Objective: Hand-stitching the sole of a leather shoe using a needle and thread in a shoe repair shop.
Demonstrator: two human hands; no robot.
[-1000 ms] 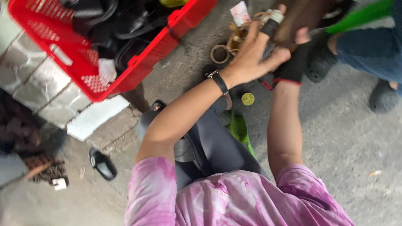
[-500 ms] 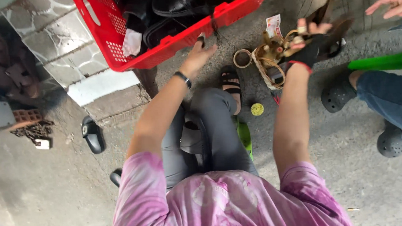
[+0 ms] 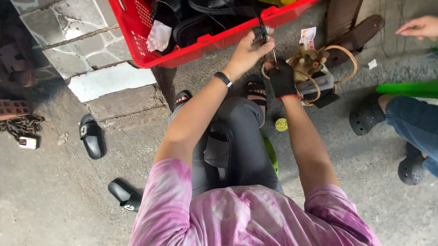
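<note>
My left hand (image 3: pixel 248 51) is closed in a pinch on a thin dark cord (image 3: pixel 263 31) that hangs just below the front rim of the red basket (image 3: pixel 216 40). My right hand (image 3: pixel 283 77), in a black glove, is closed around a tan bundle (image 3: pixel 310 61) with cane loops sticking out; I cannot tell how tight that grip is.

Half a second ago my hands were well apart, the left up at the basket rim and the right off to the side with the bundle. Now they sit close together, nearly touching, right in front of the basket. The other person's hand (image 3: pixel 422 27) at the far right edge is nearer the top corner than before.

The basket's rim closes off the space ahead of my hands. To the right, the bundle's loops lie against a brown sandal (image 3: pixel 354 33), and a green bar (image 3: pixel 417 88) and the other person's leg (image 3: pixel 423 130) hem that side. To the left there is bare concrete, with two black slippers (image 3: pixel 91 137) and a chain (image 3: pixel 15 126) well away.
</note>
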